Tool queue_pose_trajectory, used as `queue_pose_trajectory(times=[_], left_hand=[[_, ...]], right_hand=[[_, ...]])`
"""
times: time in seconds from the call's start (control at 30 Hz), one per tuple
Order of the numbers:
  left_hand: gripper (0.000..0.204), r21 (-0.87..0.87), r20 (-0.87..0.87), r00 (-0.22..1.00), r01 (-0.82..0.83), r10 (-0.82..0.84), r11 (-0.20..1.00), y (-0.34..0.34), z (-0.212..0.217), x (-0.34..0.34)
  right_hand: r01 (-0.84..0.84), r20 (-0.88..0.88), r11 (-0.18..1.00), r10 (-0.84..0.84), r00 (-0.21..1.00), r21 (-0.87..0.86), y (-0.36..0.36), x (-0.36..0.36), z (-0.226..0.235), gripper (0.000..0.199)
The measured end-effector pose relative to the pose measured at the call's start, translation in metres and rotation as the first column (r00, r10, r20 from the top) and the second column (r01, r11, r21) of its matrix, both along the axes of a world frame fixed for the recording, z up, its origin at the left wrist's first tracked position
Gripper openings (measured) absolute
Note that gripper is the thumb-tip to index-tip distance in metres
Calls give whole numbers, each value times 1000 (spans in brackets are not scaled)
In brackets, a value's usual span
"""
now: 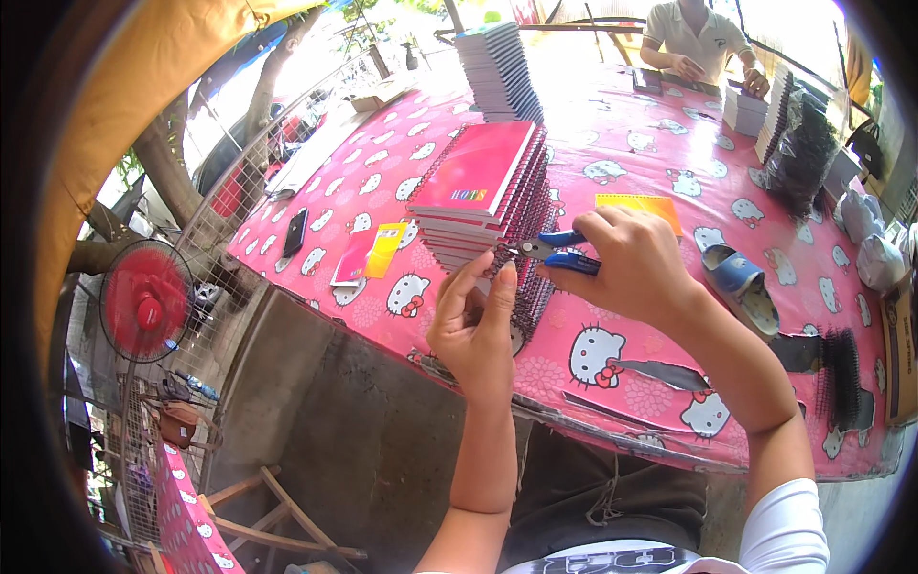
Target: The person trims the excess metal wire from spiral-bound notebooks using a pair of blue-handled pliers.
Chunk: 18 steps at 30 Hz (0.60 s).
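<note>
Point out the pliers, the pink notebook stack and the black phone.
Pliers (539, 251): head view, on the metal near the pivot.
Pink notebook stack (476, 170): head view, on its top cover.
Black phone (295, 233): head view, on its dark face.

The notebooks (478, 163) have glossy covers, matt paper pages (457, 251) and shiny coils (531, 196). The pliers (533, 249) pair metal jaws with smooth plastic grips (576, 262). The tablecloth (547, 378) looks like slick plastic, the trousers (622, 488) matt cloth, the stool (297, 507) bare wood, the floor (354, 411) rough concrete.
</note>
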<state>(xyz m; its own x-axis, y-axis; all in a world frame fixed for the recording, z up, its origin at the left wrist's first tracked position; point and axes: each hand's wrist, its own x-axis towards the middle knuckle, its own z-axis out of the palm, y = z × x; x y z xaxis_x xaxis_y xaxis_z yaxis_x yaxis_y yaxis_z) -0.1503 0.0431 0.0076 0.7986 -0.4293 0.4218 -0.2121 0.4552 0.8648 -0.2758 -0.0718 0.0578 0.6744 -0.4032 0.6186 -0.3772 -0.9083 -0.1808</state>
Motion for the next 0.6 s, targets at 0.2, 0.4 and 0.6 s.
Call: queue_pose_trajectory(times=[0.2, 0.4, 0.6], left_hand=[[19, -274, -391, 890, 132, -236, 953, -2, 13, 1], [18, -325, -378, 860, 225, -344, 918, -1, 8, 5], [28, 3, -43, 998, 53, -53, 999, -3, -5, -2]], right_hand=[[96, -132, 982, -74, 988, 164, 10, -3, -3, 51], [11, 90, 996, -3, 996, -91, 1, -8, -18, 51], [-4, 36, 1000, 5, 999, -16, 3, -2, -12, 49]])
